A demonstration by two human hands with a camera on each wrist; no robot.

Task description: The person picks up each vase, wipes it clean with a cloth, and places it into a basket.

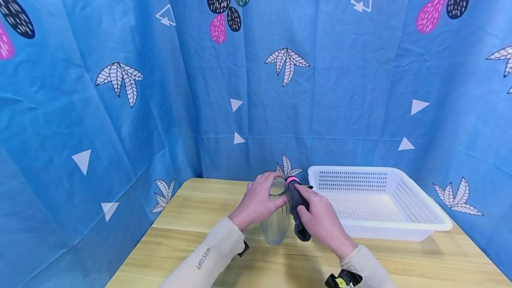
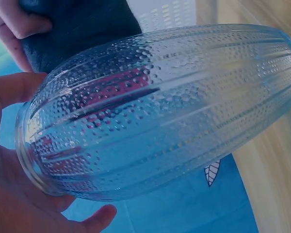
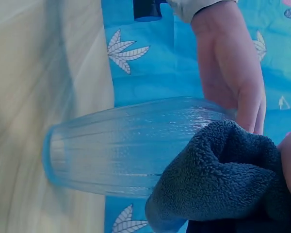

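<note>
A clear ribbed glass vase (image 1: 275, 228) stands nearly upright, its base close over the table. My left hand (image 1: 262, 197) grips it round the neck, fingers and thumb curled about the rim. Bumpy texture shows on the vase's side (image 2: 184, 111) in the left wrist view. Just right of the vase, my right hand (image 1: 322, 217) holds a bunched dark grey terry cloth (image 1: 298, 208), with a pink band (image 1: 294, 179) at its top end. In the right wrist view the cloth (image 3: 213, 179) overlaps the upper part of the vase. The right palm is hidden.
A white perforated plastic basket (image 1: 384, 231) stands on the right side of the wooden table (image 1: 204, 210), close by the right hand. A blue patterned curtain (image 1: 276, 114) hangs behind the table and along its left side.
</note>
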